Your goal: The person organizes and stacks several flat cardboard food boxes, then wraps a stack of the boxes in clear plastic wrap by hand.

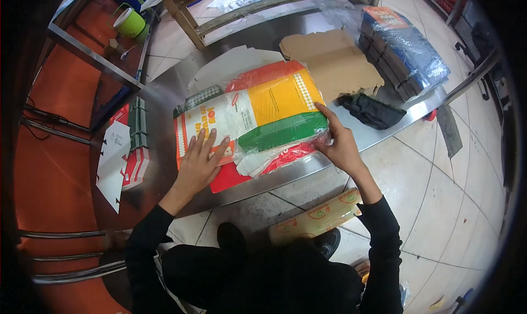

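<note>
On a stainless steel table point(288, 182) lies a stack of flat printed cardboard packaging point(284, 100), wrapped partly in clear film, with white, yellow, green and red faces. My left hand point(197, 162) rests with spread fingers on its lower left, over the white and orange part. At the right edge, my right hand point(339, 143) grips the stack between thumb and fingers. Red and white card point(234, 178) sticks out beneath it. Behind lie a pale card sheet point(243, 61) and a torn brown cardboard sheet point(329, 59).
Crumpled black plastic point(372, 110) lies right of the stack. A film-wrapped bundle of boxes point(405, 50) stands at the table's right end. Folded cartons point(136, 162) lie at left. A wooden frame point(271, 13) crosses the far side. A roll of printed film point(317, 217) is below the near edge.
</note>
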A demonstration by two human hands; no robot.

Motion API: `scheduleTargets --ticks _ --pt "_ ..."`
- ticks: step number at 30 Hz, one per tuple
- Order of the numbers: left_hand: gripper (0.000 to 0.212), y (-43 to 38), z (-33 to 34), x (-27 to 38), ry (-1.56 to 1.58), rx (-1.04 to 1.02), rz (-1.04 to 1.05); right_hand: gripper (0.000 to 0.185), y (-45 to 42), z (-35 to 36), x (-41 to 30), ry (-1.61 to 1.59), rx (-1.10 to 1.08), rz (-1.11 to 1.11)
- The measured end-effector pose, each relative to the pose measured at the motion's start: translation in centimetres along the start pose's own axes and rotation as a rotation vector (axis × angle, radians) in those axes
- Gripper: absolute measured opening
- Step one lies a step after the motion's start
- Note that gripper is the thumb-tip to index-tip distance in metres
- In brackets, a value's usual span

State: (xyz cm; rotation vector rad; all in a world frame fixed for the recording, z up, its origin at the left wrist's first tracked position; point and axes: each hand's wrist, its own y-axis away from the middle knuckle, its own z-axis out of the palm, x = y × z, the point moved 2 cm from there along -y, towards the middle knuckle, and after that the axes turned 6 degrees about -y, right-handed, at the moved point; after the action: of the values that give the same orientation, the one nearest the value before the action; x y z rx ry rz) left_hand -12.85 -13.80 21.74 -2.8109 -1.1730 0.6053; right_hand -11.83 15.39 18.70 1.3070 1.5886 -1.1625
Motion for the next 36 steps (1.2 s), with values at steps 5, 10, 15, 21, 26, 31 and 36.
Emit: scheduleTargets --ticks 5,10,15,21,26,31,36 --pt "0.068 -1.3 -4.5 -0.8 0.112 -0.010 0.044 0.069 -0.7 -2.8 -2.2 0.004 -0.046 0.040" --pt "0.057 -3.6 -10.2 -1.4 0.348 -0.072 0.009 0.058 -2.8 -5.2 -4.7 0.006 0.027 -0.005" --pt "0.052 -5.0 -12.5 -2.2 0.512 -0.188 -0.078 0.052 -3.9 -5.0 -6.2 0.184 0.147 -0.269" --pt "0.050 -5.4 -12.8 -3.1 0.579 -0.200 -0.104 0.050 -1.1 -0.6 -8.7 0.701 0.518 -0.532" --pt "0.053 -6.3 -12.8 -4.2 0.690 -0.258 -0.090 0.036 -1.4 4.0 -9.4 0.600 0.453 -0.816" --pt "0.052 -6.1 -13.1 -4.1 0.649 -0.210 -0.006 0.016 -4.3 1.4 -10.8 0.119 0.277 -0.763" --pt "0.050 -5.7 -12.8 -3.2 0.360 -0.175 0.264 0.011 -5.6 0.4 -12.1 0.043 0.306 -0.695"
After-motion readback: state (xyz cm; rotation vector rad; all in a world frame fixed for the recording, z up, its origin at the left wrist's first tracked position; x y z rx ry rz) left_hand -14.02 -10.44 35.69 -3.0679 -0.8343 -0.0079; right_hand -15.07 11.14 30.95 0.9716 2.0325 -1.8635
